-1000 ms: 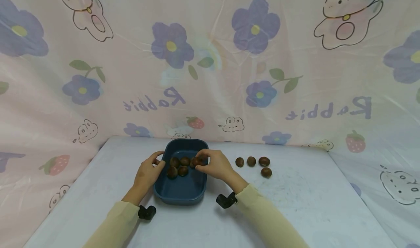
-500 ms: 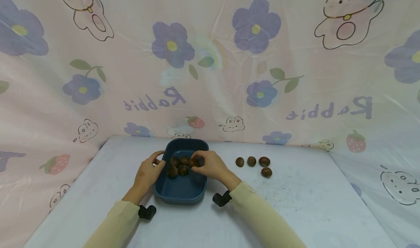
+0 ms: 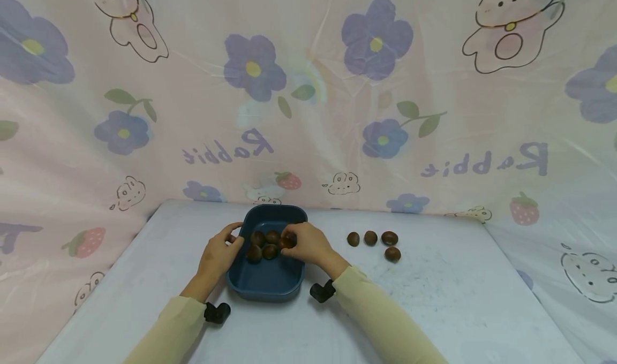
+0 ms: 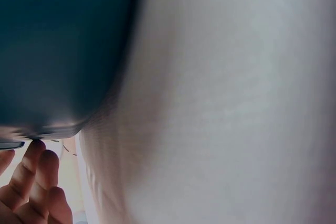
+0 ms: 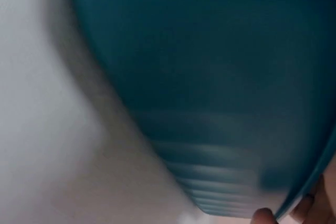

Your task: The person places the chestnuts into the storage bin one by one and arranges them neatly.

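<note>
Reaching into the blue tray [image 3: 266, 283], the right hand [image 3: 307, 244] has its fingertips curled around one chestnut [image 3: 287, 242] at the right end of the cluster of nuts [image 3: 262, 244] lying in the tray's far half. Whether that nut is being set down or lifted cannot be told; it looks pinched low, at or near the tray floor. The left hand [image 3: 217, 253] steadies the tray, its fingers curved over the left rim, and the left wrist view shows fingertips [image 4: 32, 174] pressed against the tray's edge [image 4: 47, 129]. The right wrist view is filled by the tray's blurred outer wall [image 5: 220, 93].

Four loose chestnuts [image 3: 373, 242] lie on the bench [image 3: 434, 300] to the right of the tray, well apart from it, three in a row and one just in front.

Judging by this layout, the step in hand is placing a nut among those in the tray. The next move would call for spreading the fingers to release it without knocking its neighbours, then a reach rightward to the nearest loose nut [image 3: 353, 239] while the left hand braces the tray.
</note>
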The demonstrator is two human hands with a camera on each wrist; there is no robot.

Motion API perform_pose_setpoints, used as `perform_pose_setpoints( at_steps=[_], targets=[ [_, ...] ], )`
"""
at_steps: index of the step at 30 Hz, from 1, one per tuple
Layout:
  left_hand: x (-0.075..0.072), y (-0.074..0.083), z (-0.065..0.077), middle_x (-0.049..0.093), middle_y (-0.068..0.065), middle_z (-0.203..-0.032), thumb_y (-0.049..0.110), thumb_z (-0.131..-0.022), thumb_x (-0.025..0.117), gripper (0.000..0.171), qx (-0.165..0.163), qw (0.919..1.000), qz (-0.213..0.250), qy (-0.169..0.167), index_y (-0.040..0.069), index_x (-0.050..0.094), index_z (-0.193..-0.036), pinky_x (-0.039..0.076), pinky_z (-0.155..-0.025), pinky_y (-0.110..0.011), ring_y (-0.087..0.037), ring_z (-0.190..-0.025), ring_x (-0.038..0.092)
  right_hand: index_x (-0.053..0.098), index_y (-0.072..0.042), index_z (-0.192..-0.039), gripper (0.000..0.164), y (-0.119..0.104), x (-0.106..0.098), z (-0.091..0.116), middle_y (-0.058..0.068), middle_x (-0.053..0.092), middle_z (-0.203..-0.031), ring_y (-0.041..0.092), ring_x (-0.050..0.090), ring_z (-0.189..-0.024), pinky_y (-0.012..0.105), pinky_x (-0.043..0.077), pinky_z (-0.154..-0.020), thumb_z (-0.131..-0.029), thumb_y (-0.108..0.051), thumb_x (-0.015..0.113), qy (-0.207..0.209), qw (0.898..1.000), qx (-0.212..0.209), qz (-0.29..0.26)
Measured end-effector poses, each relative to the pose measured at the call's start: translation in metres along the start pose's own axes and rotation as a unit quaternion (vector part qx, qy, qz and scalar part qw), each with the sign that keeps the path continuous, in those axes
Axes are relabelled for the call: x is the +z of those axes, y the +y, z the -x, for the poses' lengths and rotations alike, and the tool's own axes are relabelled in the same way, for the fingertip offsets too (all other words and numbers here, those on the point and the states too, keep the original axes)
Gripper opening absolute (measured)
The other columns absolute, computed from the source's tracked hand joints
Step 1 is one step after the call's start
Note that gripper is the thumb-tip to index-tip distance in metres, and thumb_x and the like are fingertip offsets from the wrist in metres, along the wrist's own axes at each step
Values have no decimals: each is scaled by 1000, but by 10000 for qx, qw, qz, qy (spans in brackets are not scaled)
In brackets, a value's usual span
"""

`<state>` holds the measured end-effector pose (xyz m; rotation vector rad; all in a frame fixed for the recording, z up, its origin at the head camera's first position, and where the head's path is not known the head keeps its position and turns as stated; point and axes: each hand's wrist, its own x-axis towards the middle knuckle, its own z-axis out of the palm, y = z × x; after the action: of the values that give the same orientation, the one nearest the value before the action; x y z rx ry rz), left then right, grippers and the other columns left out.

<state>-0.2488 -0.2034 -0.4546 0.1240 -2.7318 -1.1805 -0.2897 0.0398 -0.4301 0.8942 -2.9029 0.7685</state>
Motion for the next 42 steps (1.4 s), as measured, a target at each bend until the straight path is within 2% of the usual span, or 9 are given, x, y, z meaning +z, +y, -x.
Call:
perform_pose_setpoints(
  at_steps=[12,28,42],
  targets=[
    [0,1,1,65,-6,-95,30,-92,52,45,-3,10000,-8,12,25,52,-137,42,-63,-29,-18,-74,55,70,-23,-104,34,-4,2,-6,-7,66,-89,9,56,-79,26,46,-67,-76,-39,78,-186,9980,76,608],
    [-1,1,1,64,-6,-96,31,-93,52,45,-54,10000,-5,-54,27,51,-137,42,-64,-29,-18,-74,55,71,-25,-97,28,-5,2,-12,-9,66,-87,8,56,-78,28,46,-69,-74,-38,80,-528,9963,219,635],
    [0,1,0,64,-6,-95,32,-92,51,46,-35,10000,-68,-39,26,51,-137,42,-63,-29,-18,-72,55,73,-23,-101,33,-7,2,-12,-8,68,-90,9,57,-81,28,47,-71,-73,-40,80,-660,9941,267,817]
  ],
)
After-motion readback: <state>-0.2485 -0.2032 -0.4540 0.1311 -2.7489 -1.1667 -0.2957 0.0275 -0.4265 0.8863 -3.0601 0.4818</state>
